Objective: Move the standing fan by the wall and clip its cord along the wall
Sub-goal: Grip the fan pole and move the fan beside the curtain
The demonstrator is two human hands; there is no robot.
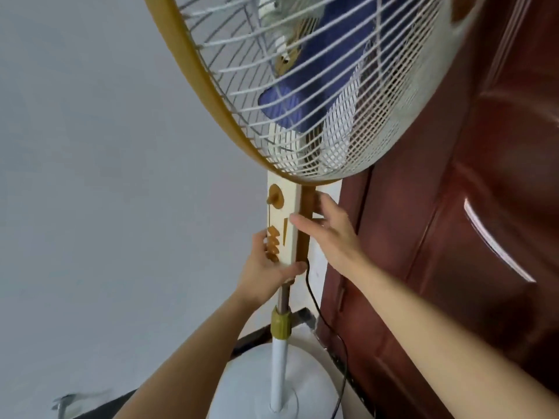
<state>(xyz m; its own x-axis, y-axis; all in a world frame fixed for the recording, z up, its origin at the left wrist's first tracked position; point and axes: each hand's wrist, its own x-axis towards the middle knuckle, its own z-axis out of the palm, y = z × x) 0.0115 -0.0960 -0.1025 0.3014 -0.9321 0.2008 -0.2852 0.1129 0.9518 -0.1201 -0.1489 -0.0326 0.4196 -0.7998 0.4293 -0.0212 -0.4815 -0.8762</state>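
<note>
Cream plastic, the control column (284, 225) of the standing fan (302, 95) is wrapped at its lower end by the left hand (266, 267); the right hand (328, 234) is spread flat on its side. The fan stands beside the wall (106, 146) and a brown door (453, 237). The black cord (317, 309) hangs loose over the round base (242, 382), so a pull may snag it or tip the top-heavy fan.

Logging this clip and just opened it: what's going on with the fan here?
A person holds a standing fan's control column with both hands. The left hand grips its lower end by the buttons; the right hand reaches around its back. The fan stands close to a grey wall, beside a red-brown door. Its black cord hangs loose, not yet clipped.
</note>
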